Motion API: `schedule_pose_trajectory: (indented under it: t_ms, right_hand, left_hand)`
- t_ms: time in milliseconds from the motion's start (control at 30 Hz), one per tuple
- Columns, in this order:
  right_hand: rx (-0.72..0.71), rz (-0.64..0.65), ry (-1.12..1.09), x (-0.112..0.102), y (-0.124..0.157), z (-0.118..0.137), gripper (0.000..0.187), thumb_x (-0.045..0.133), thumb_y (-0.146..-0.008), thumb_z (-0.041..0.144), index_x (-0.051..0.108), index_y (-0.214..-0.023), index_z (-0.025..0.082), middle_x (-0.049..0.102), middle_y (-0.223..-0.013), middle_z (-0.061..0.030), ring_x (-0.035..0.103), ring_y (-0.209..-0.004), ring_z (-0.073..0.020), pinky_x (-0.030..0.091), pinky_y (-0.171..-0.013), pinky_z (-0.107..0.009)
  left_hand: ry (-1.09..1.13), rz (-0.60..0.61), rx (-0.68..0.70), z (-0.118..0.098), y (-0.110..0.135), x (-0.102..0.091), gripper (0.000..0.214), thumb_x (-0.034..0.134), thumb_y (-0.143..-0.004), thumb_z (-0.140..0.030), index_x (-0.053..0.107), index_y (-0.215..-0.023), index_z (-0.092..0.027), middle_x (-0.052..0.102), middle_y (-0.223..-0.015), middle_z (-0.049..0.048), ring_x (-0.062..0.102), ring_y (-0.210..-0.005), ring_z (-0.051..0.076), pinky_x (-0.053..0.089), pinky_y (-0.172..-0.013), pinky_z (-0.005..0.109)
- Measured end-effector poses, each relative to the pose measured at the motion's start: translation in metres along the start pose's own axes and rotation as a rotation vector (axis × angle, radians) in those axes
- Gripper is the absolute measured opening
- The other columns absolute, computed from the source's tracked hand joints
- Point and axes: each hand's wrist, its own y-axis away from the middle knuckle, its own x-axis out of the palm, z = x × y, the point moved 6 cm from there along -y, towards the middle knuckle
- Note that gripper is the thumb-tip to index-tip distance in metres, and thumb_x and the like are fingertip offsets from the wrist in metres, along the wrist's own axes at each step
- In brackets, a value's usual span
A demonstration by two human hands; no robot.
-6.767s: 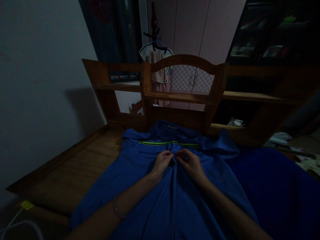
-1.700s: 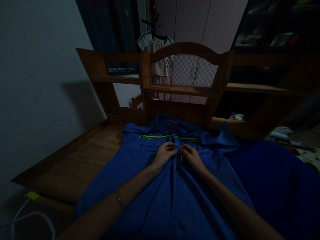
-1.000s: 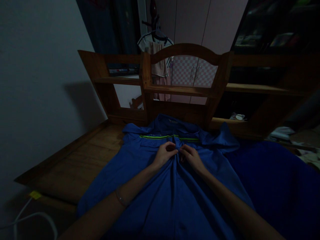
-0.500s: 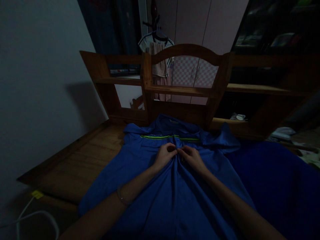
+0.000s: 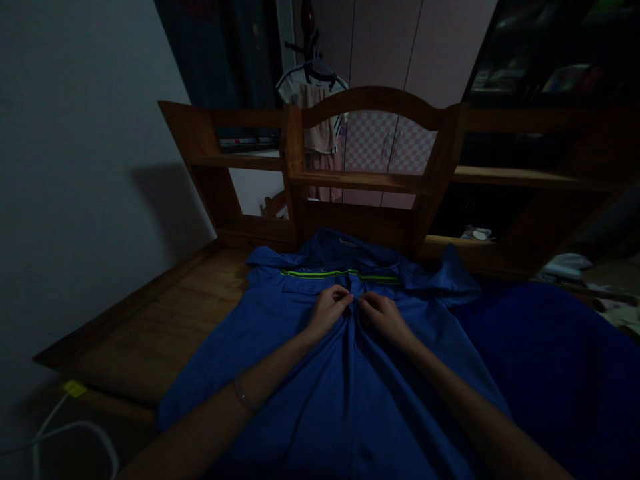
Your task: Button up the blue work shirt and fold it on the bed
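Observation:
A blue shirt (image 5: 310,400) with a yellow-green reflective stripe across the chest lies front-up on a wooden bed platform (image 5: 165,320). My left hand (image 5: 327,310) pinches the left edge of the shirt's front opening just below the stripe. My right hand (image 5: 383,313) pinches the right edge, its fingertips almost meeting those of the left. Both hands have their fingers curled tight on the fabric. A thin bracelet sits on my left wrist. The room is dim, so small details at the fingertips do not show.
A wooden headboard with shelves (image 5: 370,180) stands right behind the shirt's collar. A dark blue blanket (image 5: 550,360) covers the bed to the right. A white wall (image 5: 75,167) runs along the left. A white cable (image 5: 65,433) lies at the lower left. Clothes hang on a rack (image 5: 313,107) beyond.
Almost nothing differs. Both hands stay pinched on the shirt's front opening below the stripe, with only slight finger shifts. The camera has drifted a little.

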Motion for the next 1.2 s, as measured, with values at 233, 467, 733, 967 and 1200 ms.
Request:
schedule_pose_trajectory:
  t_ms: [233, 467, 733, 967, 1200]
  right_hand:
    - [-0.026, 0.012, 0.035, -0.0013, 0.0014, 0.0041, 0.026, 0.043, -0.088, 0.035, 0.062, -0.084, 0.017, 0.061, -0.062, -0.0004, 0.057, -0.056, -0.0137, 0.036, -0.052, -0.022]
    - [-0.019, 0.021, 0.085, -0.0012, 0.0015, 0.0055, 0.025, 0.039, -0.089, 0.029, 0.059, -0.080, 0.016, 0.060, -0.064, -0.0006, 0.056, -0.058, -0.0127, 0.036, -0.054, -0.021]
    - [-0.018, 0.023, 0.114, -0.0024, 0.0025, 0.0089, 0.027, 0.036, -0.090, 0.028, 0.058, -0.080, 0.016, 0.059, -0.065, -0.0005, 0.056, -0.061, -0.0124, 0.035, -0.057, -0.021]
    - [0.004, 0.044, 0.058, 0.0003, 0.0018, 0.0044, 0.027, 0.035, -0.091, 0.030, 0.056, -0.080, 0.016, 0.058, -0.064, 0.0004, 0.055, -0.060, -0.0117, 0.035, -0.056, -0.021]
    - [0.013, 0.018, 0.036, 0.0008, 0.0032, 0.0068, 0.027, 0.037, -0.091, 0.032, 0.057, -0.082, 0.017, 0.057, -0.064, 0.0009, 0.055, -0.060, -0.0115, 0.036, -0.056, -0.021]
  left_hand:
    - [0.035, 0.011, -0.020, 0.0017, 0.0015, 0.0003, 0.012, 0.061, -0.075, -0.026, 0.058, -0.077, -0.015, 0.059, -0.067, 0.0008, 0.058, -0.058, 0.012, 0.044, -0.054, 0.021]
    - [0.047, 0.019, -0.051, 0.0038, -0.0011, 0.0012, 0.011, 0.061, -0.073, -0.025, 0.058, -0.076, -0.015, 0.058, -0.066, -0.0006, 0.058, -0.057, 0.011, 0.046, -0.054, 0.021]
    - [0.086, 0.031, -0.096, 0.0002, 0.0004, 0.0020, 0.014, 0.063, -0.071, -0.026, 0.058, -0.076, -0.014, 0.059, -0.065, -0.0010, 0.058, -0.056, 0.010, 0.046, -0.055, 0.020]
    - [0.084, 0.043, -0.098, -0.0002, 0.0003, 0.0024, 0.015, 0.062, -0.072, -0.027, 0.057, -0.076, -0.014, 0.058, -0.065, -0.0014, 0.058, -0.056, 0.010, 0.046, -0.055, 0.021]
    - [-0.042, 0.042, -0.055, 0.0014, -0.0003, 0.0045, 0.011, 0.055, -0.075, -0.026, 0.055, -0.077, -0.016, 0.056, -0.063, -0.0020, 0.056, -0.058, 0.011, 0.041, -0.054, 0.020]
